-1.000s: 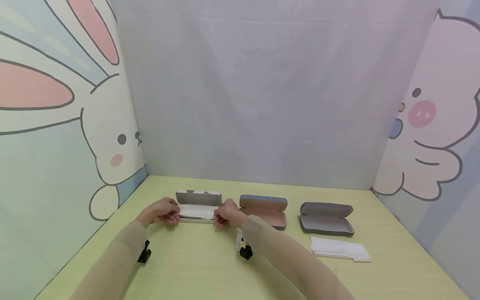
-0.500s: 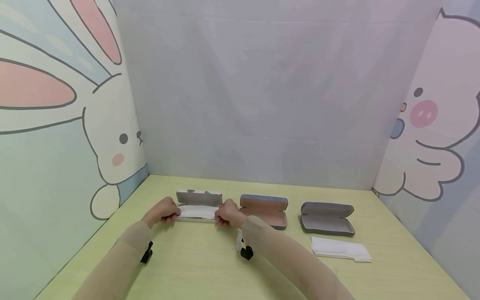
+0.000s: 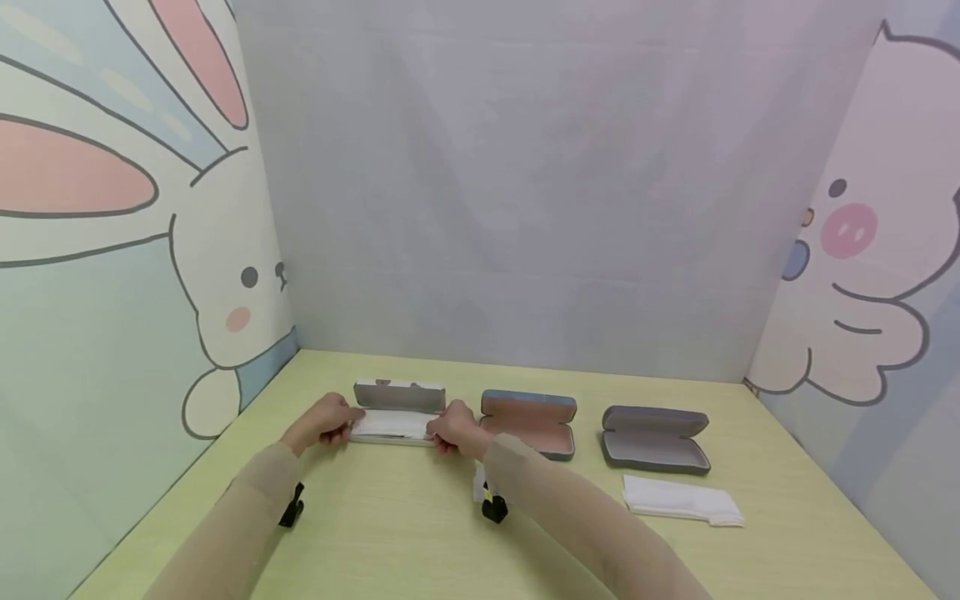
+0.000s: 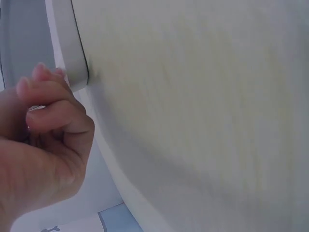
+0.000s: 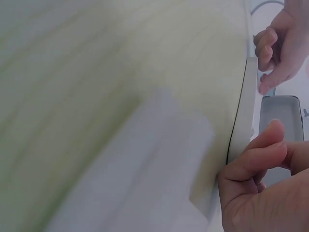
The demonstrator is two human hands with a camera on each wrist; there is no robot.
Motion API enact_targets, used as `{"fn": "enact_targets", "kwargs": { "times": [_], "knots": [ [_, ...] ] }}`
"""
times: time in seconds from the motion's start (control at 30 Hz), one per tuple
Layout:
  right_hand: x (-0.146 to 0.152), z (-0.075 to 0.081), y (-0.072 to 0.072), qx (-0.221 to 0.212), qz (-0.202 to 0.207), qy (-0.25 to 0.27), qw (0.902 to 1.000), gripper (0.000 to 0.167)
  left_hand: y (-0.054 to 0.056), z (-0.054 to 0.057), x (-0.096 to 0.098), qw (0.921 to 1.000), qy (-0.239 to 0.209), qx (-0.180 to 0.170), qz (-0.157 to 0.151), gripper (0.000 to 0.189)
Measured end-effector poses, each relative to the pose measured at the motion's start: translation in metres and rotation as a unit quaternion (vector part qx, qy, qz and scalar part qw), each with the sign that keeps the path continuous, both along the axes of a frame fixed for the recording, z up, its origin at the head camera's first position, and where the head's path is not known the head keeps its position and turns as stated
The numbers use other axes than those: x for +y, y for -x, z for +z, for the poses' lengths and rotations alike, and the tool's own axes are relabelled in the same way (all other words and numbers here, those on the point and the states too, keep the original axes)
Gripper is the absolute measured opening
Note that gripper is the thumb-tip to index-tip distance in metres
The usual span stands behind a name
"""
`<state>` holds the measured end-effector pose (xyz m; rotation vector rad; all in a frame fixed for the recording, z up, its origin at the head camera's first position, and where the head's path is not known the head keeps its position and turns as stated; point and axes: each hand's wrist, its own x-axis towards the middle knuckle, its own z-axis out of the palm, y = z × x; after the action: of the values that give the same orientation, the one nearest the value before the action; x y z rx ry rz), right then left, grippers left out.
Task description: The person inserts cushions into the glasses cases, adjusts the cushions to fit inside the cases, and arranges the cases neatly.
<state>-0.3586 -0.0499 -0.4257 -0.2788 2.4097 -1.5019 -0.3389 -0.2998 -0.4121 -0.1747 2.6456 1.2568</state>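
In the head view a glasses case [image 3: 400,395] with a pale patterned lid stands open on the table, a folded white cloth [image 3: 393,423] lying in its base. My left hand [image 3: 324,423] is at the left end, its thumb on the cloth and its other fingers loosely bent by the case wall. In the left wrist view the fingers [image 4: 60,108] curl beside the case corner, with the thumb mostly hidden. At the right end my right hand [image 3: 456,427] appears to pinch the cloth's edge; in the right wrist view its thumb and forefinger [image 5: 260,162] come together.
Right of my hand an open blue case [image 3: 527,408] with pink lining is partly covered by the hand. Farther right stands an open grey case [image 3: 654,439], a folded white cloth [image 3: 681,500] before it. Another white cloth [image 3: 478,483] shows under my right forearm.
My left hand has shifted slightly, its thumb now reaching over the cloth's left end. The cloth lies flatter in the case. My right hand stays at the right end.
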Motion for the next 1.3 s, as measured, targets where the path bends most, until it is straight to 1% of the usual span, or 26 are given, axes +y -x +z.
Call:
{"fn": "enact_targets", "kwargs": {
  "times": [0.07, 0.17, 0.3, 0.33, 0.37, 0.4, 0.5, 0.53, 0.57, 0.6, 0.7, 0.73, 0.8, 0.9, 1.03, 1.17, 1.3],
  "knots": [
    [-0.001, -0.001, -0.001, 0.006, -0.002, -0.004, 1.0000, 0.036, 0.000, -0.001, 0.001, 0.9999, 0.007, 0.005, 0.008, 0.040],
    [0.000, -0.001, -0.001, 0.015, 0.004, -0.011, 0.9998, 0.036, 0.000, -0.003, 0.003, 0.9992, 0.030, 0.022, 0.016, 0.041],
    [0.000, -0.002, -0.003, 0.022, 0.007, -0.016, 0.9996, 0.033, 0.000, -0.005, 0.004, 0.9963, 0.076, 0.038, 0.012, 0.044],
    [0.000, -0.002, -0.003, 0.021, 0.004, -0.018, 0.9996, 0.028, 0.000, -0.004, 0.004, 0.9958, 0.083, 0.039, 0.008, 0.044],
    [0.000, -0.001, -0.004, 0.018, 0.001, -0.018, 0.9997, 0.013, 0.000, -0.004, 0.003, 0.9956, 0.085, 0.039, 0.003, 0.042],
    [-0.001, -0.001, -0.005, 0.014, -0.003, -0.022, 0.9997, 0.010, 0.000, -0.003, 0.002, 0.9956, 0.086, 0.037, -0.002, 0.040],
    [-0.001, 0.003, -0.008, 0.004, -0.013, -0.030, 0.9994, 0.080, -0.001, 0.000, -0.005, 0.9971, 0.074, 0.016, -0.015, 0.033],
    [-0.001, 0.004, -0.009, 0.000, -0.013, -0.030, 0.9995, 0.099, -0.001, 0.001, -0.008, 0.9974, 0.068, 0.008, -0.022, 0.035],
    [-0.001, 0.005, -0.009, -0.002, -0.009, -0.031, 0.9995, 0.109, -0.002, 0.002, -0.011, 0.9975, 0.064, -0.004, -0.030, 0.042],
    [0.000, 0.006, -0.009, -0.002, -0.006, -0.032, 0.9995, 0.111, -0.003, 0.003, -0.013, 0.9973, 0.059, -0.019, -0.041, 0.053],
    [0.004, 0.008, -0.009, 0.000, 0.017, -0.036, 0.9992, 0.112, -0.006, 0.005, -0.017, 0.9945, 0.027, -0.059, -0.082, 0.094],
    [0.005, 0.007, -0.008, 0.001, 0.025, -0.034, 0.9991, 0.111, -0.006, 0.006, -0.017, 0.9932, 0.015, -0.068, -0.094, 0.105],
    [0.007, 0.007, -0.008, 0.004, 0.039, -0.035, 0.9986, 0.111, -0.007, 0.005, -0.017, 0.9907, -0.006, -0.077, -0.112, 0.119],
    [0.008, 0.005, -0.006, 0.000, 0.057, -0.035, 0.9978, 0.114, -0.007, 0.003, -0.015, 0.9905, -0.020, -0.066, -0.119, 0.123],
    [0.009, 0.004, -0.006, 0.008, 0.066, -0.056, 0.9962, 0.117, -0.007, 0.000, -0.013, 0.9907, -0.027, -0.062, -0.118, 0.123],
    [0.009, 0.004, -0.005, 0.025, 0.068, -0.071, 0.9948, 0.113, -0.006, -0.001, -0.013, 0.9907, -0.031, -0.067, -0.115, 0.124],
    [0.010, 0.006, -0.004, 0.030, 0.073, -0.066, 0.9947, 0.110, -0.003, -0.001, -0.013, 0.9917, -0.031, -0.065, -0.106, 0.125]
  ]
}}
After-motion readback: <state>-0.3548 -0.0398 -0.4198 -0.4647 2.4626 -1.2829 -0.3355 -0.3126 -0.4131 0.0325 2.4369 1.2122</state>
